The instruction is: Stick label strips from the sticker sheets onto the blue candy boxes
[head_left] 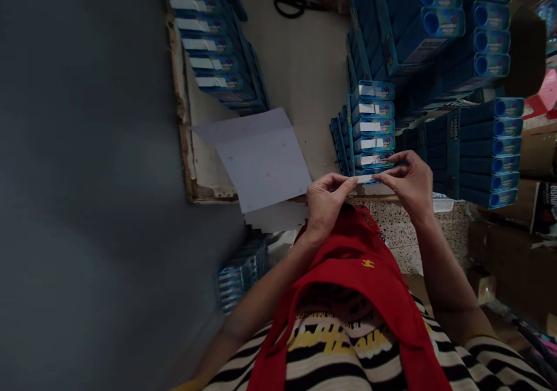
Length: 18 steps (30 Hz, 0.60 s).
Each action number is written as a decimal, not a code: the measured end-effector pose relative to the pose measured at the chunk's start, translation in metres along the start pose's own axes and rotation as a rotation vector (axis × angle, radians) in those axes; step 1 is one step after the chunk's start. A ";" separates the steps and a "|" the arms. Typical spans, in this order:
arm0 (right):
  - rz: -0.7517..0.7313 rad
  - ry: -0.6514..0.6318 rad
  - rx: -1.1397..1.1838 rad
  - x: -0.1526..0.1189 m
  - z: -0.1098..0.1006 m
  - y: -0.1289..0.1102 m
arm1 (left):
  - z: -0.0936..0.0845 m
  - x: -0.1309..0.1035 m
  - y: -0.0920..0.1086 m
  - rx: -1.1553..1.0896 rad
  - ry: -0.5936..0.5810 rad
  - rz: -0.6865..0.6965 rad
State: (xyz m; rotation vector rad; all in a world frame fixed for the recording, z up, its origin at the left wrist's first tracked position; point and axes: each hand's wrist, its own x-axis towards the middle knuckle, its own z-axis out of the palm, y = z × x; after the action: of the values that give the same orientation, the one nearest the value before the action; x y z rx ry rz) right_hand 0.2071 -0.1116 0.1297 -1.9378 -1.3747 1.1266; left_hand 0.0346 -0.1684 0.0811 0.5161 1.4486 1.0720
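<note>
Between my two hands is a small white sticker strip (pixel 365 178), stretched level against the lowest box of a small stack. My left hand (pixel 327 201) pinches its left end with thumb and forefinger. At the other end, the thumb and fingertips of my right hand (pixel 409 183) are closed on it. Several blue boxes (pixel 375 109) in this stack carry similar white strips across their near ends. A large white sheet (pixel 263 159) lies left of my hands, its lower edge hanging past the table edge; faint small marks show on it.
Black-handled scissors (pixel 290 1) lie at the back of the table (pixel 300 60). Blue boxes with white strips (pixel 213 46) line the left side. Taller stacks of blue boxes (pixel 491 31) stand at right, with cardboard boxes (pixel 500 252) below. A grey wall (pixel 87 176) borders the left.
</note>
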 end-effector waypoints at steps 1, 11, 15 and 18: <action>-0.004 -0.001 -0.012 0.001 0.001 0.000 | 0.000 0.001 -0.001 -0.001 -0.001 -0.002; -0.020 0.001 -0.118 0.005 0.003 0.002 | -0.001 0.007 -0.006 0.005 -0.023 -0.013; -0.022 -0.014 -0.160 0.005 0.004 0.001 | -0.001 0.011 -0.011 0.012 -0.022 -0.007; -0.042 -0.001 -0.302 0.004 0.003 -0.005 | 0.001 0.014 -0.018 -0.001 -0.033 -0.012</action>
State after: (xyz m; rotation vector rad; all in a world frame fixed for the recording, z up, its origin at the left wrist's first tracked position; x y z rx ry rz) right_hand 0.2030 -0.1060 0.1304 -2.1009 -1.6567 0.9436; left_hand 0.0372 -0.1650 0.0583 0.5214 1.4204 1.0501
